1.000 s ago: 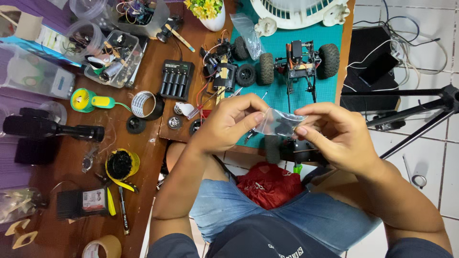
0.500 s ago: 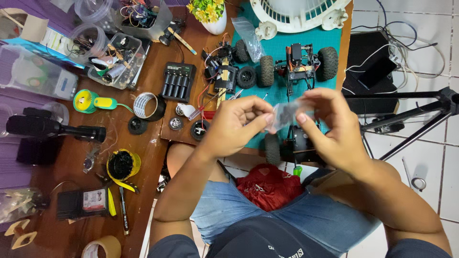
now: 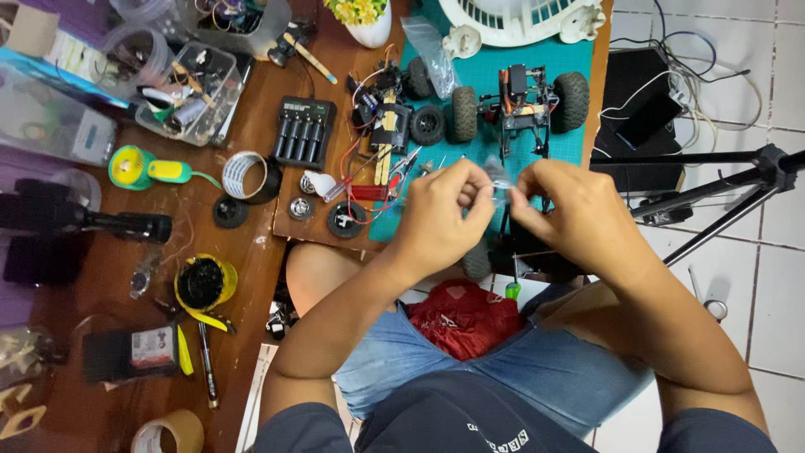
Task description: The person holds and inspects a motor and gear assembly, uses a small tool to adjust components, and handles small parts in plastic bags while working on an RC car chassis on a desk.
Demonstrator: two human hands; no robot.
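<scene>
A small clear plastic bag (image 3: 501, 186), crumpled and see-through, sits pinched between both hands above the table (image 3: 251, 226) edge; the left hand (image 3: 440, 214) clamps its nine o'clock side, the right hand (image 3: 579, 220) its three o'clock side; at twelve o'clock stands one model truck chassis (image 3: 520, 105), two wheels fitted, one loose wheel (image 3: 428, 126) beside it.

The wooden table (image 3: 243, 277) carries a teal cutting mat (image 3: 495, 80) at its right edge with a model truck chassis (image 3: 520, 105) on it, a black battery charger (image 3: 303, 130) near the middle, a clear parts box (image 3: 180, 92) toward the far left, and a tape roll (image 3: 168, 432) at the near edge.
</scene>
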